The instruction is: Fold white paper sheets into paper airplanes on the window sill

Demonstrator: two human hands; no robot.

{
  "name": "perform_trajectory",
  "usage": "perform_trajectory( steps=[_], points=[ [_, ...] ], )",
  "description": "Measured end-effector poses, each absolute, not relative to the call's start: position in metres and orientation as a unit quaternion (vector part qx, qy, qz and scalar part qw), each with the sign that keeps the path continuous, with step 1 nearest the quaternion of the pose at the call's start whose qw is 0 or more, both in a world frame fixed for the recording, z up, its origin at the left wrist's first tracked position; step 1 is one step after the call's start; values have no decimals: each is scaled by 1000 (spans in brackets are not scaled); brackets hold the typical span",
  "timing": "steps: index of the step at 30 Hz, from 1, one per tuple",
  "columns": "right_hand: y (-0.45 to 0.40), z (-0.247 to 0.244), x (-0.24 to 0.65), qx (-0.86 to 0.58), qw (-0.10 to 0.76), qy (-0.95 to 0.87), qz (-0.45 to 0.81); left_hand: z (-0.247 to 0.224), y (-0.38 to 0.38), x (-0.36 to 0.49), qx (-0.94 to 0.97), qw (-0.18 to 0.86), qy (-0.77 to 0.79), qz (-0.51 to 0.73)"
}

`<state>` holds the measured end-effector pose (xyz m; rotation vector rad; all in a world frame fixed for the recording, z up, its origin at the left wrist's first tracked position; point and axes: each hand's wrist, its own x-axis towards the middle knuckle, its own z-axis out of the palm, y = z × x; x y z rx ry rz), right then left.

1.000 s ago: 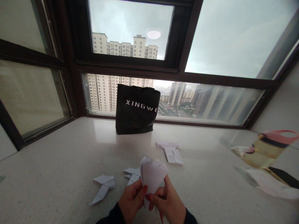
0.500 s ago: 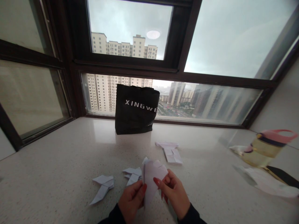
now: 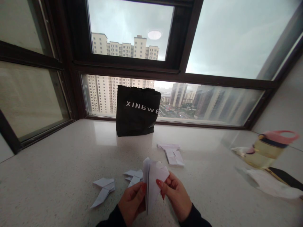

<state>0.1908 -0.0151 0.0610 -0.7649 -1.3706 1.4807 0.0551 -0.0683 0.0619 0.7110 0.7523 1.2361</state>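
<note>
Both my hands hold a folded white sheet of paper (image 3: 153,179) upright, low in the middle of the view. My left hand (image 3: 133,200) pinches its left side near a folded edge, the thumb on top. On its right side my right hand (image 3: 177,195) grips it, thumb in front and fingers behind. The fingers behind the paper are partly hidden. To the left lie a folded paper piece (image 3: 104,190) and another folded paper piece (image 3: 134,177), partly covered by the left hand. Beyond the hands lies a T-shaped folded paper (image 3: 172,154).
A black bag (image 3: 137,113) with white lettering stands against the window on the speckled white sill (image 3: 59,164). To the right are a yellow bottle with a pink lid (image 3: 270,151), a dark flat object (image 3: 285,178) and a crumpled white wrapper (image 3: 267,184).
The left part of the held paper has swung slightly away from the right part, so the gap at the fold looks wider. My left hand has shifted a little left.
</note>
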Motion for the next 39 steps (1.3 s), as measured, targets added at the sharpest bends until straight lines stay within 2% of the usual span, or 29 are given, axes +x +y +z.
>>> perform_trajectory(
  steps=[15, 23, 30, 39],
  points=[
    [-15, 59, 188, -322, 465, -537, 626, 61, -70, 52, 403, 642, 353, 548],
    [-19, 59, 185, -338, 450, -548, 619, 56, -64, 48, 487, 532, 365, 588],
    [-16, 55, 185, -347, 443, -559, 609, 38, -56, 46, 460, 458, 422, 633],
    [-18, 52, 182, -324, 438, -542, 640, 26, -59, 50, 423, 423, 492, 632]
  ],
)
